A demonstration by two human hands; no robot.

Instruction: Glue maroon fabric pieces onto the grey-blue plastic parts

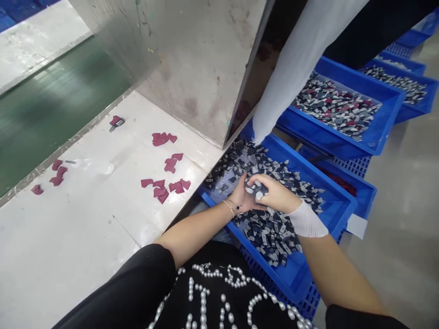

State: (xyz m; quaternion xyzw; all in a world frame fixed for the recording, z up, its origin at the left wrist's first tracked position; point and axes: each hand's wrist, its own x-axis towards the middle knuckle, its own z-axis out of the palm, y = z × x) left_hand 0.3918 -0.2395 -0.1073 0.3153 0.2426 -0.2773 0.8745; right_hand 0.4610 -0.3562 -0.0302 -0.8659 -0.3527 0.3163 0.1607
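Low over the near blue crate (295,278), both hands meet above a spread of small dark and grey pieces (270,233). The left grip (244,197) is palm up with its fingers spread, bracelets (232,208) around that wrist. Over it the right grip (277,194) curls loosely, with a few pale pieces (259,195) showing between the two; whether its fingertips pinch any, I cannot tell. A white cuff (310,221) wraps the right wrist.

The dark and grey pieces cover much of the crate's floor, leaving blue showing toward its right edge and near corner. Beside the crate, maroon pieces (177,186) lie in small clusters near the right edge of the white surface (85,242), and others sit near the opposite edge, along the blurred green strip (61,96). Toward that same edge rests a dark object with a red part (116,121). A marked panel (192,59) stands at the surface's far end. Beyond, another blue crate (380,141) holds mixed white, dark and red pieces (339,105).
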